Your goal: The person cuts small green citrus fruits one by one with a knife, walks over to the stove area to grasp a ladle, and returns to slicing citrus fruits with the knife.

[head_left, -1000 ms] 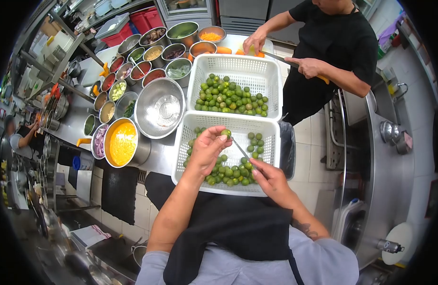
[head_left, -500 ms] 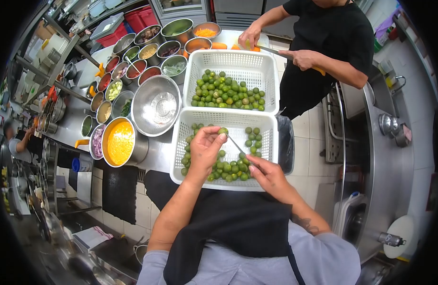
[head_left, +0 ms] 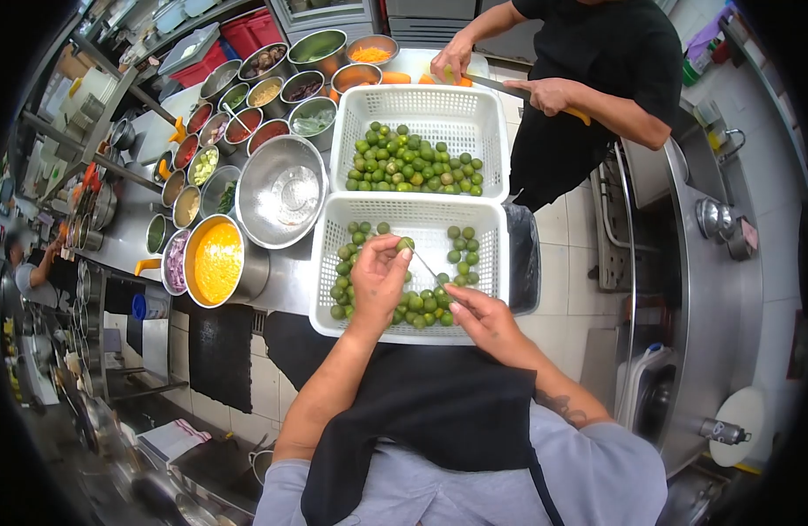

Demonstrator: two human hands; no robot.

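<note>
My left hand (head_left: 379, 279) pinches a small green lime (head_left: 407, 243) between thumb and fingertips, above the near white basket (head_left: 322, 298). A slim metal tool that looks like a small knife (head_left: 428, 266) is closed in my right hand (head_left: 485, 321). Its tip reaches the held lime, and my fingers hide its handle. Below both hands, loose limes (head_left: 421, 309) lie along the left, front and right of the near basket, with bare basket floor between them. The far white basket (head_left: 500, 171) holds a heap of limes (head_left: 413, 162).
A wide steel bowl (head_left: 281, 197) and a pot of orange-yellow food (head_left: 218, 261) stand left of the baskets. Several small containers of chopped ingredients crowd behind them. At the far right, a co-worker (head_left: 597, 70) holds a large knife (head_left: 500, 86) at a cutting board.
The view has shifted slightly, moving the baskets a little left and up. My hands keep the lime and the tool in nearly the same pose.
</note>
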